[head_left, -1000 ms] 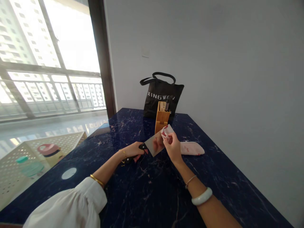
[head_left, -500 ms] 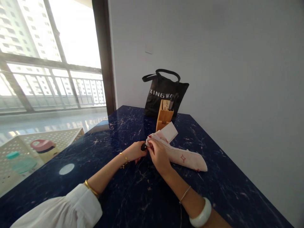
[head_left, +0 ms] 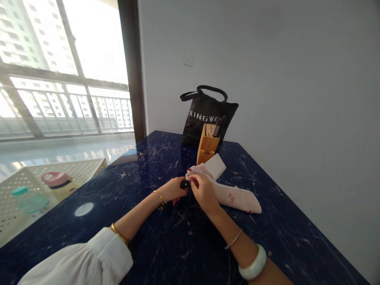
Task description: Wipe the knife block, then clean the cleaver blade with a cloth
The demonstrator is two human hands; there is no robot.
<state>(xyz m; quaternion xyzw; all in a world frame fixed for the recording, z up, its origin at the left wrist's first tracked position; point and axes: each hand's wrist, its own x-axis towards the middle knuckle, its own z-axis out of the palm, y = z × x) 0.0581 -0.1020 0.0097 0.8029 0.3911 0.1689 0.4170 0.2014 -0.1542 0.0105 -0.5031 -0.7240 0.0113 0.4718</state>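
Note:
My left hand [head_left: 174, 189] is closed around the black handle of a kitchen knife [head_left: 217, 166]. The knife's broad, pale blade sticks out past a pink-and-white cloth [head_left: 237, 198], pointing up and to the right. My right hand [head_left: 204, 192] pinches the cloth close to where handle and blade meet, fingertips beside the left hand. Folded cloth covers part of the blade, and the rest of it trails rightward onto the table. Just behind the blade stands a wooden knife block [head_left: 208, 147] with dark-handled tools in its slots.
The dark blue marbled table [head_left: 175, 245] reaches toward the wall. A black tote bag [head_left: 192, 126] stands behind the block. A white disc [head_left: 84, 209] lies at left. Beyond the left edge, a perforated cream basket [head_left: 86, 170] holds a pink-lidded bottle [head_left: 57, 184] and a teal-capped bottle [head_left: 31, 200].
The whole view has shifted slightly, so things sit a little farther right. My right fingers have moved slightly on the cloth near the handle; both hands keep their holds.

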